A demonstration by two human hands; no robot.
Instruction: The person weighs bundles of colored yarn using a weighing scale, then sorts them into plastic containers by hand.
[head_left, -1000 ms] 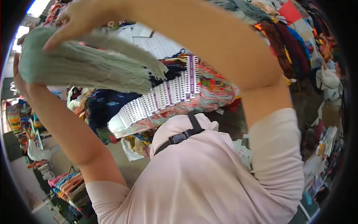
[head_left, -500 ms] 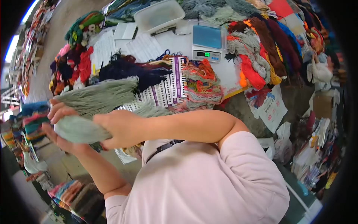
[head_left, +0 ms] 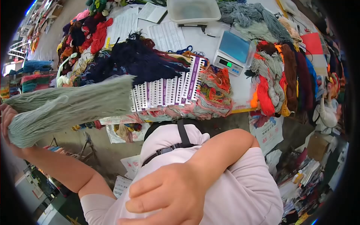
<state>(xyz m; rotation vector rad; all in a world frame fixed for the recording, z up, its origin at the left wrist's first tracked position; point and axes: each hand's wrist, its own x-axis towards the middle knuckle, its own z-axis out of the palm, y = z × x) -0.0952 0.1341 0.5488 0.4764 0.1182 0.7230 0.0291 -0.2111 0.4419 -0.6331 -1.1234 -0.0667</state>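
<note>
My left hand (head_left: 8,125), at the far left, is closed around the looped end of a pale green hank of yarn (head_left: 71,110). The hank stretches to the right from it, and its loose cut ends fan out at the table's front left. In front of the pink shirt is my right hand (head_left: 168,193), its back toward me and its fingers slightly bent and apart; nothing shows in them. Beyond the hank's loose ends lie white cards with punched holes and purple strips (head_left: 165,88), overlapping in a row. A dark navy bundle of yarn (head_left: 138,60) rests behind the cards.
A digital scale (head_left: 234,52) with a blue pan stands right of the cards. A clear plastic tub (head_left: 193,12) and written sheets (head_left: 165,35) lie at the back. Mixed orange and grey yarn (head_left: 215,88) runs along the front edge; red, brown and grey hanks (head_left: 266,93) are piled at right.
My right hand has come away from the hank and moved down and right, before the shirt. My left hand has moved left with the hank, which now hangs stretched out. The view has shifted.
</note>
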